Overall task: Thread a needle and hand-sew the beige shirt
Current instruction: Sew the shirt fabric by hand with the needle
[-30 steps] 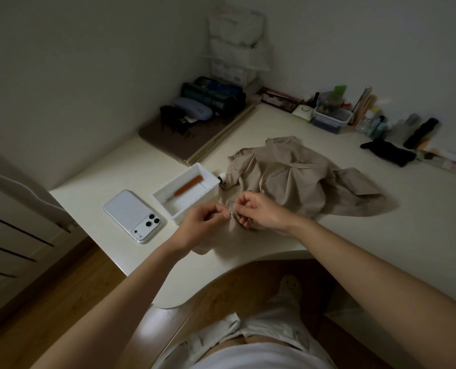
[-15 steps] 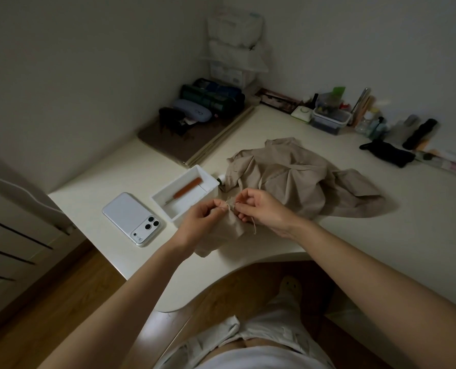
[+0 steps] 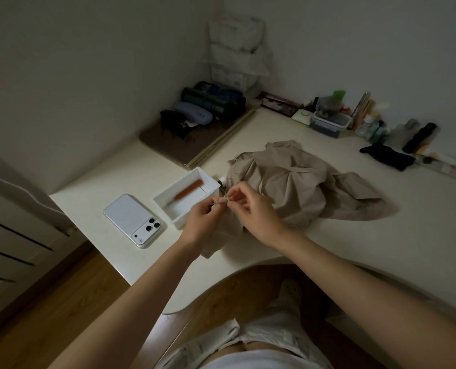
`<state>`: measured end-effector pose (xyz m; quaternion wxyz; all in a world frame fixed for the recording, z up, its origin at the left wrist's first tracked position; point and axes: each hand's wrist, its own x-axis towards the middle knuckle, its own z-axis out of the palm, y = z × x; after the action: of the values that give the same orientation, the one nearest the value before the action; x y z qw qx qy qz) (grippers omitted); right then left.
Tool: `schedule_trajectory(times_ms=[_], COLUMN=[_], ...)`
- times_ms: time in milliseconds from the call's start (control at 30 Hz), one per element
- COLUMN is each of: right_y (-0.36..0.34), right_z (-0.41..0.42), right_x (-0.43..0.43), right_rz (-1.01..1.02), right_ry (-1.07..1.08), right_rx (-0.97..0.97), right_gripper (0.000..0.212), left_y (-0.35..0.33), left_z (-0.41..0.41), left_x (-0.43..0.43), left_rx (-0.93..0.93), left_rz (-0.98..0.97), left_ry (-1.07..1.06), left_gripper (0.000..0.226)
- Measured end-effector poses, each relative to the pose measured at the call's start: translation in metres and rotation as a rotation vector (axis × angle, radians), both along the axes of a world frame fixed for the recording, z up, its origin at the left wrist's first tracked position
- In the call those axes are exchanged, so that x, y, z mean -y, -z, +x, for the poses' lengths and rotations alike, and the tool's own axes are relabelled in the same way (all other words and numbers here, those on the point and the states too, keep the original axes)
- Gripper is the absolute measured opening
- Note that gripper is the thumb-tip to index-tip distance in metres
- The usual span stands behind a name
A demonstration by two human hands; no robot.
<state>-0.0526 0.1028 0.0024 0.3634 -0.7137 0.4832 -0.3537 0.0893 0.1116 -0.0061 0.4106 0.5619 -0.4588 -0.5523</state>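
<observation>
Fabric looks soft, light and floppy: your beige shirt (image 3: pixel 301 187) lies bunched just right of the white tray (image 3: pixel 179 222), and your left hand (image 3: pixel 202 222) and right hand (image 3: pixel 256 211) both pinch its raised edge. Grip near the fold; the needle is too fine to see.

Bare counter (image 3: pixel 367 251) along the near edge toward the right, open from the front up to the crumpled beige shirt (image 3: pixel 296 187), plus a bare strip between shirt and back edge. Tight toward the near left corner: phone (image 3: pixel 135 221) lying flat, white tray (image 3: pixel 165 213) just beside it, left hand (image 3: pixel 204 222) and right hand (image 3: pixel 256 211) pinching a raised shirt fold just beside the tray. Blocked along the back edge by black cloth (image 3: pixel 389 157), bottles (image 3: pixel 373 129) and a lidded box (image 3: pixel 330 123), at the back left by a brown mat (image 3: pixel 195 147) loaded with cases (image 3: pixel 210 102).
</observation>
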Motion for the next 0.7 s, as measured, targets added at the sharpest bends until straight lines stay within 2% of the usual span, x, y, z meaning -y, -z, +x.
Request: schedule_trajectory(times_ms=[267, 467, 700], right_y=[-0.002, -0.001, 0.0], right_z=[-0.003, -0.006, -0.005], right_x=[0.005, 0.006, 0.002], right_rz=[-0.115, -0.168, -0.225], right_ry=[-0.064, -0.083, 0.086], right_rx=[-0.148, -0.216, -0.293], right_gripper=[0.014, 0.014, 0.01], left_y=[0.001, 0.0, 0.0], left_z=[0.002, 0.007, 0.007], left_x=[0.0, 0.0, 0.002], left_rx=[0.055, -0.08, -0.062], left_rz=[0.011, 0.056, 0.061], left_ry=[0.044, 0.1, 0.163], left_gripper=[0.02, 0.023, 0.02])
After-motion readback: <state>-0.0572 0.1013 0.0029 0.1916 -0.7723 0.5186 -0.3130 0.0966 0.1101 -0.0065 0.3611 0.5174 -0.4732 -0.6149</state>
